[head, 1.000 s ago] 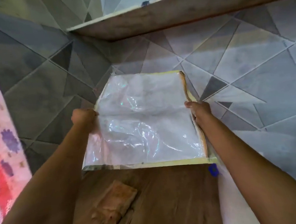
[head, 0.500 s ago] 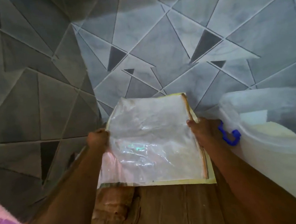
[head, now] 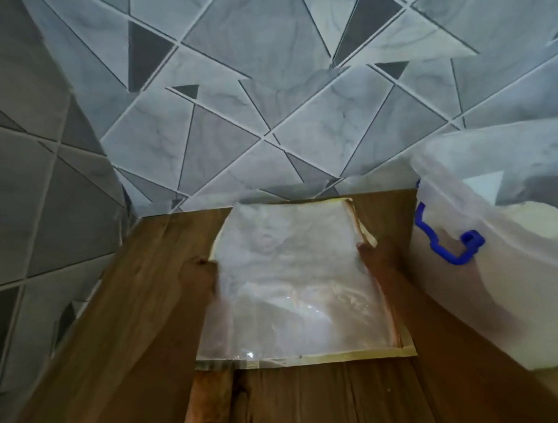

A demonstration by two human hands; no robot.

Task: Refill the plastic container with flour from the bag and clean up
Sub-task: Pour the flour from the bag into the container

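An empty clear plastic flour bag (head: pixel 292 285) with yellow edges lies flat, low over the wooden counter (head: pixel 158 258). My left hand (head: pixel 200 276) grips its left edge and my right hand (head: pixel 377 258) grips its right edge. To the right stands a translucent plastic container (head: pixel 505 277) with a blue latch handle (head: pixel 446 242); pale flour (head: pixel 543 218) shows inside it. The frame is blurred.
A grey wall of triangular tiles (head: pixel 258 93) rises straight behind the counter and along the left side. A worn, lighter brown patch (head: pixel 209 411) marks the wood near the front, below the bag.
The bag has come down from in front of the wall to the countertop, still held by both hands. The view has tilted down and the container now shows larger at right.
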